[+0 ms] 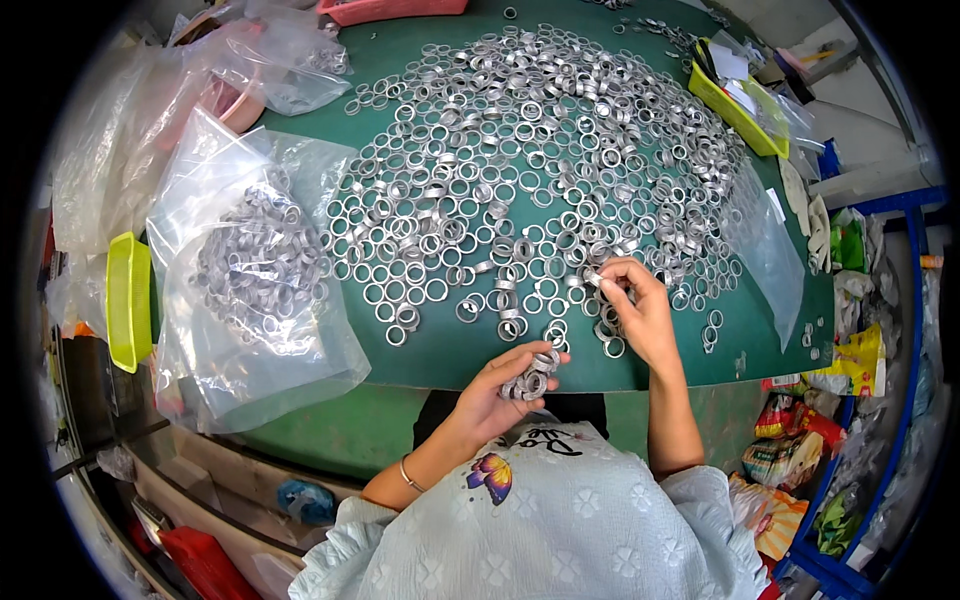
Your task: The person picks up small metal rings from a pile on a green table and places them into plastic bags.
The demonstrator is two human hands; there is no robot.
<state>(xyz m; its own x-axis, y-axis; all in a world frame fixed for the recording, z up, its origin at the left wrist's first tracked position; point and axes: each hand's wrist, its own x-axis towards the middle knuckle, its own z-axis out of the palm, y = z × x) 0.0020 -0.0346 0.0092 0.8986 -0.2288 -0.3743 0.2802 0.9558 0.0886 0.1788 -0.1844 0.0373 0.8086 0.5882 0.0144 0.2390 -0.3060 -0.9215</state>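
Item: sorting station, green round-edged table (440,350), viewed from the head camera.

Left hand (500,392): fingers curled shut around a short stacked row of silver metal rings (532,377), held at the table's near edge.

Right hand (640,310): fingertips (606,280) pinched on a single silver ring (594,279), at the near fringe of the loose spread.

Loose silver rings (530,170): a very large spread covering most of the tabletop, unsorted.

Clear plastic bag of rings (255,270): lay at the left, partly filled.

Yellow plastic trays (128,300): at left and far right.

Progress, judged: one bag part-filled, a small stack in hand; the bulk appeared left to gather.
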